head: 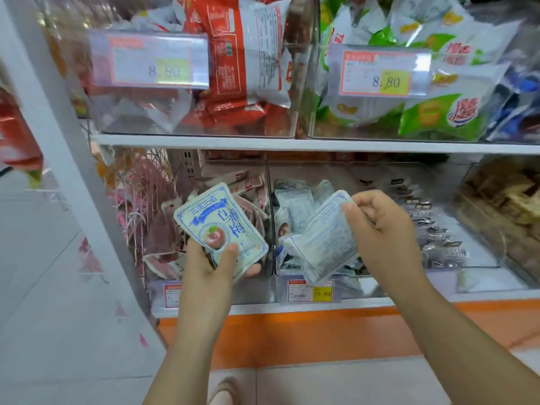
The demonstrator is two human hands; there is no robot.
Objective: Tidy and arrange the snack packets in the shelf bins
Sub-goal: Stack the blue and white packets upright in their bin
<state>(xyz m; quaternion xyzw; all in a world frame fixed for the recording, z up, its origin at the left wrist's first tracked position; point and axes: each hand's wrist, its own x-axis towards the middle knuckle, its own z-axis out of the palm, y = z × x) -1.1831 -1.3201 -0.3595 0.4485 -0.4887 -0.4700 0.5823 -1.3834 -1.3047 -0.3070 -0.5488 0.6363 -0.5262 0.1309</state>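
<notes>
My left hand holds a pale green packet with blue print, front side up, in front of the lower left bin. My right hand grips the top corner of another pale packet, its printed back facing me, tilted over the middle clear bin. More pale packets lie loose inside that bin. The bin to the left holds pink and white packets.
A bin of dark packets sits to the right, then a bin of brown snacks. The upper shelf carries bins of red packets and green chip bags. A white post stands at the left. An orange base runs below.
</notes>
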